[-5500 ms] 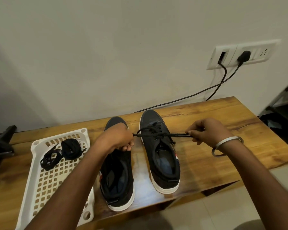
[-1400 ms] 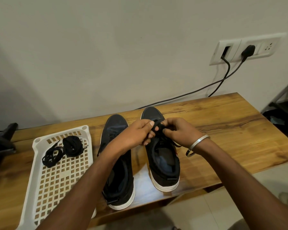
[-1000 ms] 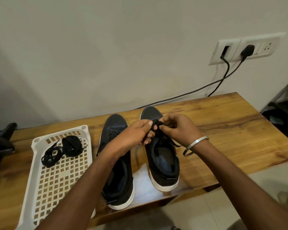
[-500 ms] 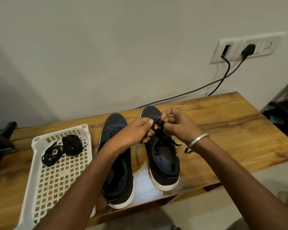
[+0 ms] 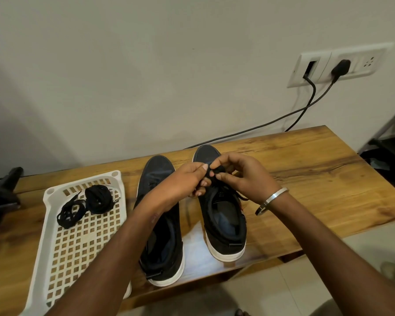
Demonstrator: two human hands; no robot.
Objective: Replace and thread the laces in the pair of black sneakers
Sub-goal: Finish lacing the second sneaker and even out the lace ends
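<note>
Both hands are meeting over the front of the right sneaker (image 5: 224, 215), which is standing toes to the wall on the wooden worktop (image 5: 317, 179). The left hand (image 5: 183, 181) and the right hand (image 5: 242, 176) are each pinching the black lace (image 5: 216, 171) between thumb and fingertips, bunched in a small dark wad where the fingers are touching. How the lace is running through the eyelets is hidden under the hands; only a loose strand is showing beside the right wrist, which is wearing a metal bangle (image 5: 270, 200).

The left sneaker (image 5: 160, 224) is sitting just beside its mate, its middle covered by the left forearm, so its lacing is hard to judge. Left of it, a white perforated basket (image 5: 78, 242) is holding two bundles of black spare laces (image 5: 87, 205) near its far end; its near corner is cut off by the frame. Black cables (image 5: 260, 126) are trailing from the wall socket (image 5: 338, 65) behind the worktop.
</note>
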